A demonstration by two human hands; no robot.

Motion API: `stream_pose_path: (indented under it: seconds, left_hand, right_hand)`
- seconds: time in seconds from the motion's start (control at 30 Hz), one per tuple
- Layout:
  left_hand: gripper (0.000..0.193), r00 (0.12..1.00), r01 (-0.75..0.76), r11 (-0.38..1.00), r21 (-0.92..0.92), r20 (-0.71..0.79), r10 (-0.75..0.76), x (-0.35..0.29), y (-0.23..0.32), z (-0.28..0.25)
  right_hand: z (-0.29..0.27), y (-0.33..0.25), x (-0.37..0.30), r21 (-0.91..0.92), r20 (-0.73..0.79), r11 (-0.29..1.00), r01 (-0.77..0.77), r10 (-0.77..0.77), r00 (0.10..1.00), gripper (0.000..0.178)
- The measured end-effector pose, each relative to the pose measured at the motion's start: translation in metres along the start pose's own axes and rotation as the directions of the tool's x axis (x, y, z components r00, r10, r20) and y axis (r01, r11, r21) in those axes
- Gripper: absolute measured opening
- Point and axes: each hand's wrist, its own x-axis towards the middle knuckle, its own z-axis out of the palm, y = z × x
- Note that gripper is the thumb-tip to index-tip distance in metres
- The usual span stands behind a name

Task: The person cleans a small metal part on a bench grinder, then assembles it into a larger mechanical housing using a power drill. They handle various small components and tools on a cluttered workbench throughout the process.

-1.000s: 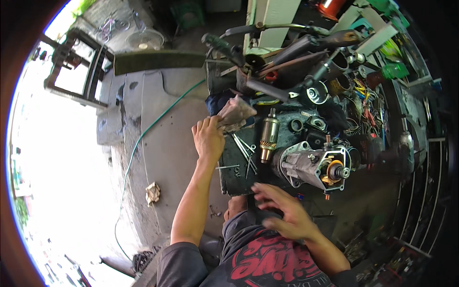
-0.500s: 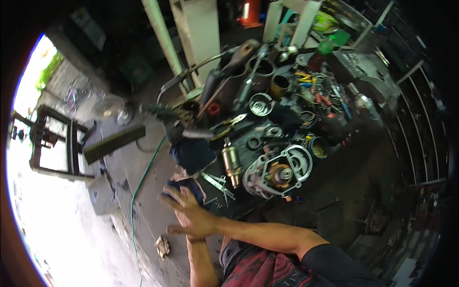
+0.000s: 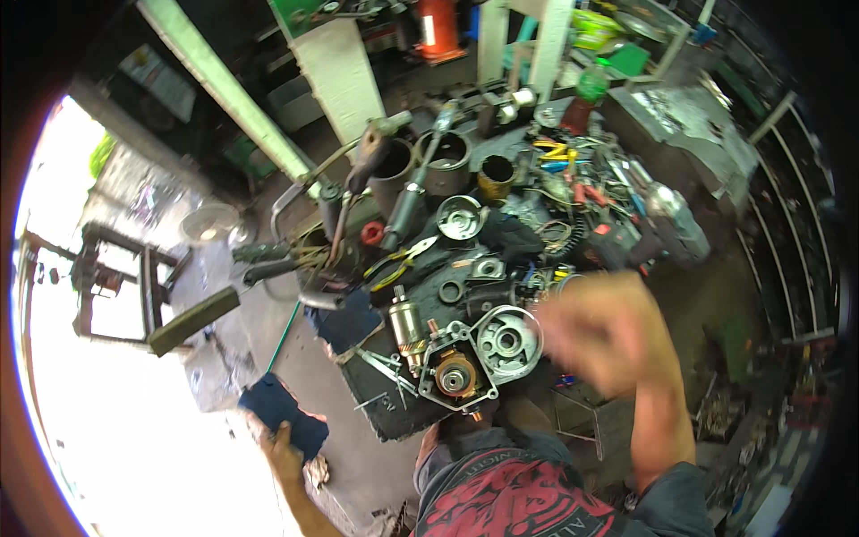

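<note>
A dark blue cloth (image 3: 284,417) with a pinkish underside hangs at the lower left, gripped by my left hand (image 3: 284,456). My right hand (image 3: 604,331) is smeared by motion, just right of a motor housing (image 3: 456,378); its fingers cannot be read. That open grey housing has a copper-coloured centre and a round, bearing-like recess on its right. Left of it lies a metal armature (image 3: 407,329) with a toothed gear. Long thin bolts (image 3: 386,369) lie beside the armature, near a second dark blue cloth (image 3: 344,320).
Yellow-handled pliers (image 3: 399,263), a metal ring (image 3: 451,291) and a round metal cup (image 3: 460,217) lie behind the housing. Farther back are cylinders (image 3: 445,152), mixed hand tools (image 3: 573,179) and a green-capped bottle (image 3: 591,85). A green hose (image 3: 284,336) runs along the left floor.
My right hand has swung from the cloth at the left across to the right of the housing. My left hand now shows farther left with the cloth. The whole view has shifted.
</note>
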Motion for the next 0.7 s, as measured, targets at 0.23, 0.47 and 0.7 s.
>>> stream_pose_path:
  seconds: [0.23, 0.47, 0.7]
  left_hand:
    - [0.05, 0.994, 0.039, 0.791, -0.611, -0.054, -0.092, -0.099, -0.001, 0.095]
    - [0.048, 0.958, 0.028, 0.592, -0.806, -0.148, -0.247, -0.231, -0.047, 0.088]
    - [0.065, 0.992, 0.11, 0.48, -0.87, 0.124, -0.001, -0.258, -0.025, 0.126]
  right_hand:
    - [0.102, 0.187, 0.163, -0.668, 0.474, 0.737, 0.105, 0.311, 0.824, 0.038]
    - [0.133, 0.201, 0.186, -0.649, 0.619, 0.677, 0.347, 0.204, 0.759, 0.028]
    - [0.113, 0.218, 0.184, -0.73, 0.486, 0.577, 0.366, 0.062, 0.872, 0.021]
